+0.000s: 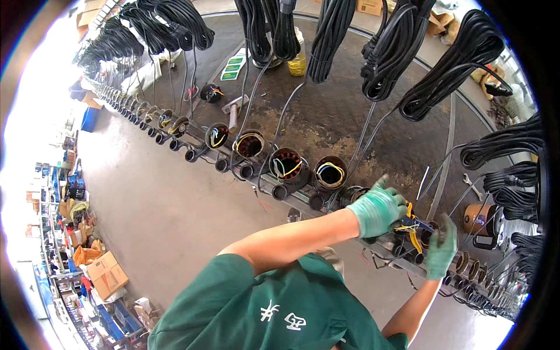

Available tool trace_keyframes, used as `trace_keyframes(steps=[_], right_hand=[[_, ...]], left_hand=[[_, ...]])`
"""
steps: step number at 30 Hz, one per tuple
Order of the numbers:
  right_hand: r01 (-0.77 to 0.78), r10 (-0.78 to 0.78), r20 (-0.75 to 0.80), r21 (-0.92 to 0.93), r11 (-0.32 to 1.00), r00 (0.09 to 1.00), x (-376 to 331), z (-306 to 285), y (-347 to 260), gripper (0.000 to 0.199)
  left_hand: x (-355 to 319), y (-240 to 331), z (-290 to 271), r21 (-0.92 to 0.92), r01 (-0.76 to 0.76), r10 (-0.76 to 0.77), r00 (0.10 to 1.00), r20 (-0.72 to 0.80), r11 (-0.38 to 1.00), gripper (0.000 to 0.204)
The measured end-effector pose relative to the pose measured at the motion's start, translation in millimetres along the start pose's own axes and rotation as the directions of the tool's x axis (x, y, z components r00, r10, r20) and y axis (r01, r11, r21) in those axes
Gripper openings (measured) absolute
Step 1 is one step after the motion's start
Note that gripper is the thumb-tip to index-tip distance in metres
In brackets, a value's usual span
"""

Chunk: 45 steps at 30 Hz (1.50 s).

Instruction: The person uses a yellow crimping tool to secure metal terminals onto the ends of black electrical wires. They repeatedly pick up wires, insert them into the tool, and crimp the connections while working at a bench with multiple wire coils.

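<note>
My left hand (pixel 379 213), in a green work glove, is over the row of motor housings, thumb raised and fingers reaching right. My right hand (pixel 441 248), gloved the same way and slightly blurred, is at the grip end of a blue-and-yellow plier-like tool (pixel 415 224). This tool lies between both hands, its yellow parts close to my left fingertips. A round housing (pixel 429 232) sits beneath it, partly hidden. Left of my hands stand open housings with copper windings and loose yellow, blue and white wires, such as this motor housing (pixel 330 173) and another motor housing (pixel 287 165).
Coiled black cables (pixel 382 52) hang above the dark round table (pixel 350 111). On it lie a hammer (pixel 234 111), a wrench (pixel 472 185), a yellow bottle (pixel 297 58) and green-white cards (pixel 233 67). A brown-black container (pixel 483 221) stands right. Cartons (pixel 107 275) fill shelving at left.
</note>
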State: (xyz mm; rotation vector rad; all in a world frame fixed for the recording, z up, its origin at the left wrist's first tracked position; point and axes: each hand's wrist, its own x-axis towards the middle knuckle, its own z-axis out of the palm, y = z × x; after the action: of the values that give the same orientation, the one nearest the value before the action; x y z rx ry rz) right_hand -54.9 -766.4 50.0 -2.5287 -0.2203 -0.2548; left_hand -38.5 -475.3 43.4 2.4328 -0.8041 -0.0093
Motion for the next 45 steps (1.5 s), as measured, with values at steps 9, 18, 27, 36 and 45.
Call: trace_keyframes(steps=[9,18,27,36,45], right_hand=[[-0.247,0.417,-0.443,0.392,0.886,0.793,-94,0,42,0.036],[-0.703,0.758,-0.194,0.286,0.651,0.622,-225,105,-40,0.037],[-0.925,0.981,-0.005,0.332,0.185,0.195,-330,171,-207,0.033],[-0.995,0.988,0.156,0.099,0.001,0.017,-349,195,-279,0.036],[-0.986,0.927,0.352,0.142,0.085,0.131,-328,212,-193,0.034]], left_hand=[[-204,-217,-222,0.034,0.577,-0.335,0.521,-0.785,0.816,0.028],[-437,-647,-381,-0.344,0.807,-0.803,0.247,-0.542,0.480,0.024],[-473,-868,-315,0.300,0.798,-0.797,0.583,-0.159,0.523,0.049],[-466,-930,-303,0.140,0.837,-0.847,0.530,0.036,0.529,0.041],[-465,-744,-408,-0.895,0.446,-0.828,0.497,0.258,-0.011,0.030]])
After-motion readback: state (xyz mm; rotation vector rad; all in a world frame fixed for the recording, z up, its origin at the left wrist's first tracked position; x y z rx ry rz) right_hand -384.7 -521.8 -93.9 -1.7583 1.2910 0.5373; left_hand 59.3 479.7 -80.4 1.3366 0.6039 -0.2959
